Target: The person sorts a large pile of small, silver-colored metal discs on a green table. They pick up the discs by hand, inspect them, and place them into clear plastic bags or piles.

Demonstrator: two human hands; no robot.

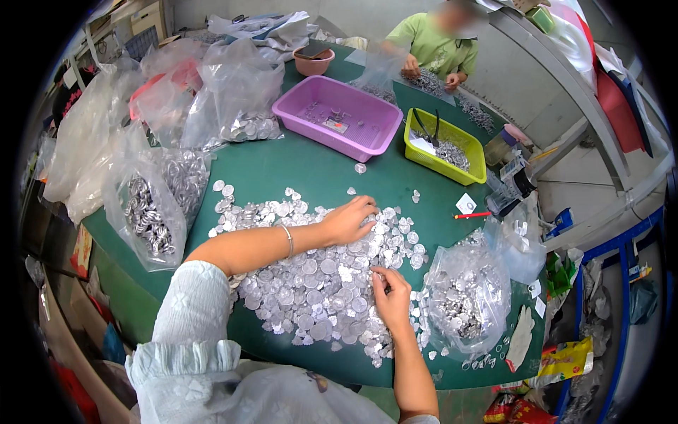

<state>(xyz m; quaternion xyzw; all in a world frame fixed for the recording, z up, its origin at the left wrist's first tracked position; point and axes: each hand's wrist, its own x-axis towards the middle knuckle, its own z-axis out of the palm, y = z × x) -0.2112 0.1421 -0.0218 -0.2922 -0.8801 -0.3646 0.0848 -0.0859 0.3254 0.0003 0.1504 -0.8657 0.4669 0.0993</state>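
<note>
A wide, loose pile of flat silver metal pieces (311, 286), many round like coins and others with scalloped outlines, spreads over the green tabletop before me. Reaching across it, my left hand (351, 220) rests at the far right part of the pile, fingers bent and apart, touching the pieces. Lower and closer to me, my right hand (392, 295) has thumb and fingertips pinched together at the pile's right side. Whatever lies between those fingertips is too small to make out. Just right of that hand stands a clear plastic bag (470, 300) filled with similar silver pieces.
Clear bags of silver rings (152, 219) stand at left. Behind the pile are a purple basket (339, 116) and a yellow-green basket (445, 148) with pliers. A red pencil (472, 215) and a white glove (521, 339) lie at right. Another person (438, 49) works across the table.
</note>
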